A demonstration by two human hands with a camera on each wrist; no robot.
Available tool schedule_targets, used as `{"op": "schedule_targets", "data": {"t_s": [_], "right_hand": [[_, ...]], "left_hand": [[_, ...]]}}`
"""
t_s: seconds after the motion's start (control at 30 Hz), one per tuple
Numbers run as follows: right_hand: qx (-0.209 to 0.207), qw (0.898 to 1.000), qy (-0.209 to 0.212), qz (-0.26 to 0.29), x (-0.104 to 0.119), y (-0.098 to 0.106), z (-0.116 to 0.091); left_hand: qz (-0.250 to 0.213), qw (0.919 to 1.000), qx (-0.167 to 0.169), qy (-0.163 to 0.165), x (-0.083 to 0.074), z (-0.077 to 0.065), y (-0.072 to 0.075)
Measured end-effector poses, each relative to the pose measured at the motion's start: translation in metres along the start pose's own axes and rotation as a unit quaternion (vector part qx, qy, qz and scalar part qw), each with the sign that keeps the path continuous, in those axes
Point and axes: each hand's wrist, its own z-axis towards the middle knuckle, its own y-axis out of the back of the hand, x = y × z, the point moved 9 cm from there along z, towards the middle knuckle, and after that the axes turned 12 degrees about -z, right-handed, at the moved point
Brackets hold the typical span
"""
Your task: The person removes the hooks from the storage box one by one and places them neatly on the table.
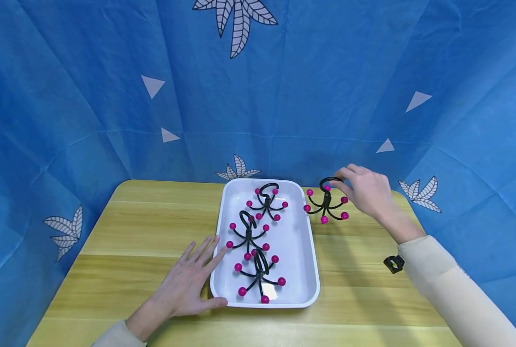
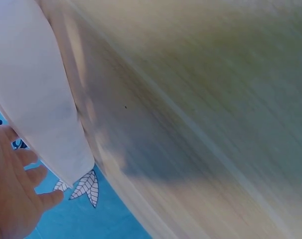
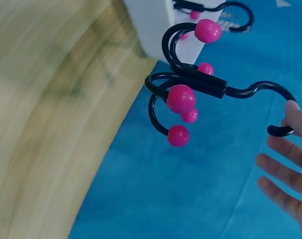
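Note:
My right hand (image 1: pixel 365 189) pinches the curved top hook of a black multi-arm hanger hook (image 1: pixel 326 202) with pink ball tips, held above the table just right of the tray. In the right wrist view, thumb and fingers meet at the curl of that hanger hook (image 3: pixel 201 82). Inside the white tray (image 1: pixel 299 250) lie three similar hanger hooks: one at the far end (image 1: pixel 267 203), one in the middle (image 1: pixel 248 235) and one near the front (image 1: pixel 260 275). My left hand (image 1: pixel 193 279) has its fingers spread and touches the tray's left edge.
The tray stands on a wooden table (image 1: pixel 154 226). A small black ring-shaped mount (image 1: pixel 394 264) shows by the right sleeve. Behind the table hangs a blue cloth (image 1: pixel 319 96) printed with leaves and triangles.

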Motion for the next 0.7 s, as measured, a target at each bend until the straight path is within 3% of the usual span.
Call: {"op": "schedule_targets", "data": {"t_s": [0.33, 0.57, 0.7], "right_hand": [[0.048, 0.999, -0.006, 0.022, -0.027, -0.032, -0.009], [0.084, 0.995, -0.033, 0.032, -0.042, -0.051, -0.014], [0.084, 0.995, -0.041, 0.032, -0.048, -0.060, -0.016]], "left_hand": [[-0.003, 1.0000, 0.006, 0.004, 0.000, 0.000, 0.002], [-0.002, 1.0000, -0.001, -0.005, -0.001, -0.001, 0.003], [-0.005, 1.0000, -0.002, -0.008, 0.000, -0.001, 0.002]]}}
